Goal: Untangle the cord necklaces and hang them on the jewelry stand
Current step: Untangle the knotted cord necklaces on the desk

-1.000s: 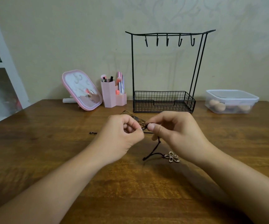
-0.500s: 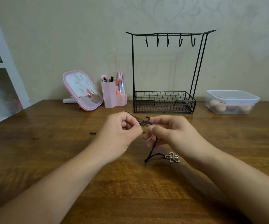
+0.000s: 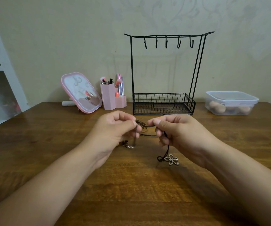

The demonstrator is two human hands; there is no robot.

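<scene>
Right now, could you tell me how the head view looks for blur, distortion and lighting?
Head view: wide-angle bending bows the jewelry stand uprights and the shelf edge at left; the cords pinched between left hand and right hand are smeared and hard to separate, while the flower pendant is fairly crisp; lighting is dim and warm, with soft shadows under the forearms on the table; no harsh glare.
</scene>
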